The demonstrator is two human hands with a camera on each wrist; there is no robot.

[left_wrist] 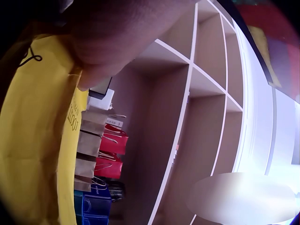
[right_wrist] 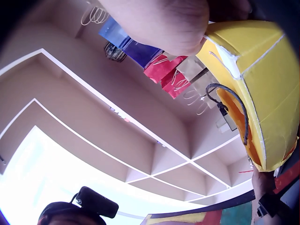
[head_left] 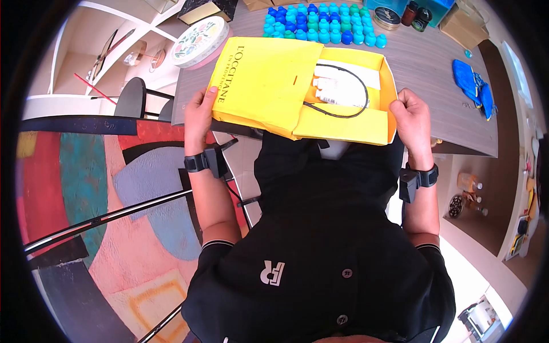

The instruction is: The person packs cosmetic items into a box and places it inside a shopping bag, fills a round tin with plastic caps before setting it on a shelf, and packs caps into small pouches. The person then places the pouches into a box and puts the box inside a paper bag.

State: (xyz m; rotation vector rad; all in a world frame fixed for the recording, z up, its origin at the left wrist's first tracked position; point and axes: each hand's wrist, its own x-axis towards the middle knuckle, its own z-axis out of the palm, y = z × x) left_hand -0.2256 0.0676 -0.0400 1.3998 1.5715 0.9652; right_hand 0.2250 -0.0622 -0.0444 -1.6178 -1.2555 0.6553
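A yellow paper bag (head_left: 260,86) printed with L'OCCITANE lies sideways over my lap at the desk edge. From its right end sticks out a yellow open box (head_left: 357,126) with white items (head_left: 334,86) inside; its left part is hidden by the bag. The bag's black cord handle (head_left: 366,94) loops over the box. My left hand (head_left: 199,114) grips the bag's left edge, thumb on top. My right hand (head_left: 413,117) pinches the box's right end, fingers curled. In the right wrist view the box's yellow side (right_wrist: 272,84) is close beside that hand.
On the grey desk (head_left: 423,74) stand several blue and teal small bottles (head_left: 320,26) behind the bag. A round floral box (head_left: 200,43) is at the left, blue fabric (head_left: 473,88) at the right. Dark jars (head_left: 422,19) and a brown paper bag (head_left: 463,26) stand at the back right.
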